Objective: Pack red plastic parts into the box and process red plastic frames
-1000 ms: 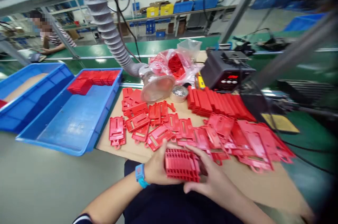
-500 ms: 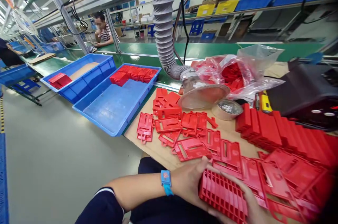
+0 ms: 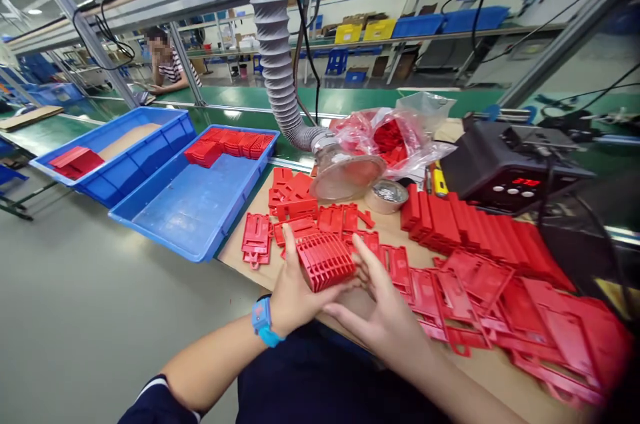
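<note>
A stack of red plastic parts (image 3: 325, 261) is held edge-up between both hands above the near edge of the cardboard sheet (image 3: 505, 364). My left hand (image 3: 295, 291), with a blue wristband, cups the stack from the left and below. My right hand (image 3: 383, 311) presses the stack's right side, fingers partly spread. Several loose red parts (image 3: 450, 291) lie flat on the cardboard past my hands. A long upright row of the same parts (image 3: 470, 227) stands further back.
A blue tray (image 3: 180, 211) with stacked red parts (image 3: 227, 144) sits to the left, a second blue tray (image 3: 115, 164) beyond it. A grey extraction hose (image 3: 280, 71) ends in a clear funnel (image 3: 345, 174). A bag of red parts (image 3: 385, 137), a black soldering station (image 3: 510, 167) and a seated person (image 3: 167, 67) lie farther off.
Both hands have lifted the stack up and forward from my lap to above the cardboard's edge. The camera has swung, showing more of the bench to the right.
</note>
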The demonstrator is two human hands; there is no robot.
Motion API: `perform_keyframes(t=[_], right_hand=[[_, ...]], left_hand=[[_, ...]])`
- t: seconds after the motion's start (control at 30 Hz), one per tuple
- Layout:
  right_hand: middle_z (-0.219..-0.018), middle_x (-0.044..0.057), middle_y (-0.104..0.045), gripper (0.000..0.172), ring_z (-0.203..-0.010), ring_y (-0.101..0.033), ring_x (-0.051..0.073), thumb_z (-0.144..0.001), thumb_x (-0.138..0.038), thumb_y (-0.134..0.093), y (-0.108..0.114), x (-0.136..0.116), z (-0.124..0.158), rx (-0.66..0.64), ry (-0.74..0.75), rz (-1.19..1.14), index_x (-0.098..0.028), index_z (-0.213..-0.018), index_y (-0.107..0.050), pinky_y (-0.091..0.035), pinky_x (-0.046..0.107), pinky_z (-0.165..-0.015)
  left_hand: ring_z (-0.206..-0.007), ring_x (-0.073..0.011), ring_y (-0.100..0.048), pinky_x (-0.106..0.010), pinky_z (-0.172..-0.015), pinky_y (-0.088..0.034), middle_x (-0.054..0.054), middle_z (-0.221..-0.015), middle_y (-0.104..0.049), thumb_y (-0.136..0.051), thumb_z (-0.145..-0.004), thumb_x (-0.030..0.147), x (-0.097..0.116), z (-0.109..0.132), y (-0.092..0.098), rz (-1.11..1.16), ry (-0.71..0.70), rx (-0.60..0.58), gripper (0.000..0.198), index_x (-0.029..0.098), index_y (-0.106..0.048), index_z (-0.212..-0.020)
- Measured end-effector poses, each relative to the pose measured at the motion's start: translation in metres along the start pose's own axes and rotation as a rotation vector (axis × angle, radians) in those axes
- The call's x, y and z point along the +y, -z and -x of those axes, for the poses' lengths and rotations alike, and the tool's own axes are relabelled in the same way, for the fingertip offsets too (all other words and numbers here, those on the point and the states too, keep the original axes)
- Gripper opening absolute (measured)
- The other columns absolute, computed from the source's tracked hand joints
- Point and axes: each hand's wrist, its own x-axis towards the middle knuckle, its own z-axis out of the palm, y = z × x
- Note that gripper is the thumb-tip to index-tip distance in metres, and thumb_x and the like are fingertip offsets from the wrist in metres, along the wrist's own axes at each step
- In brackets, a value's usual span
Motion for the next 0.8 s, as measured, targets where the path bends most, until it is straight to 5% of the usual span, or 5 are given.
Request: perform_keyframes(t=[0.17,0.3,0.43,0.6,0.8], right_hand=[[-0.135,0.015,-0.039,0.083,-0.124,-0.039,0.031,-0.069,-0.046,-0.067,-0.026,-0.02,-0.035,0.08,0.071,0.197,-0.022,-0.137,-0.027,-0.036,0.051,-0.101],[-0.126,0.014,-0.049,0.064,-0.117,-0.047,0.028,-0.073,-0.042,-0.061,-0.036,-0.022,-0.062,0.078,0.124,0.018,-0.019,-0.128,-0.04,-0.039,0.046,-0.099],[-0.121,0.013,-0.055,0.056,-0.109,-0.054,0.026,-0.073,-0.041,-0.059,-0.034,-0.013,-0.075,0.037,-0.01,-0.131,-0.017,-0.121,-0.045,-0.043,0.044,-0.095],[-0.119,0.01,-0.057,0.055,-0.105,-0.057,0.024,-0.075,-0.045,-0.058,-0.021,-0.01,-0.07,-0.12,-0.068,-0.231,-0.019,-0.121,-0.045,-0.046,0.039,-0.091],[-0.121,0.01,-0.055,0.055,-0.106,-0.055,0.025,-0.077,-0.047,-0.054,-0.022,-0.023,-0.069,-0.126,0.009,-0.048,-0.022,-0.123,-0.043,-0.045,0.042,-0.092]], left_hand=[[-0.113,-0.0296,-0.051,-0.052,-0.093,-0.041,-0.018,-0.128,-0.048,-0.065,-0.073,0.028,-0.01,-0.011,0.016,-0.481,-0.263,0.205,0.113,0.022,0.028,-0.136],[-0.118,-0.0307,-0.046,-0.051,-0.097,-0.037,-0.02,-0.133,-0.041,-0.057,-0.076,0.019,-0.001,-0.015,0.023,-0.649,-0.191,0.267,0.105,0.019,0.029,-0.136],[-0.131,-0.0361,-0.027,-0.051,-0.105,-0.028,-0.024,-0.142,-0.026,-0.07,-0.065,0.029,0.019,-0.018,0.047,-0.539,-0.003,-0.016,0.115,0.01,0.014,-0.141],[-0.119,-0.0296,-0.046,-0.044,-0.096,-0.041,-0.019,-0.138,-0.036,-0.072,-0.065,0.042,0.033,-0.033,0.084,0.096,0.407,-0.359,0.103,0.016,-0.01,-0.143],[-0.103,-0.0239,-0.059,-0.043,-0.093,-0.044,-0.007,-0.109,-0.063,-0.077,-0.062,0.025,0.03,-0.037,0.075,0.411,0.267,-0.471,0.057,0.018,-0.055,-0.113]])
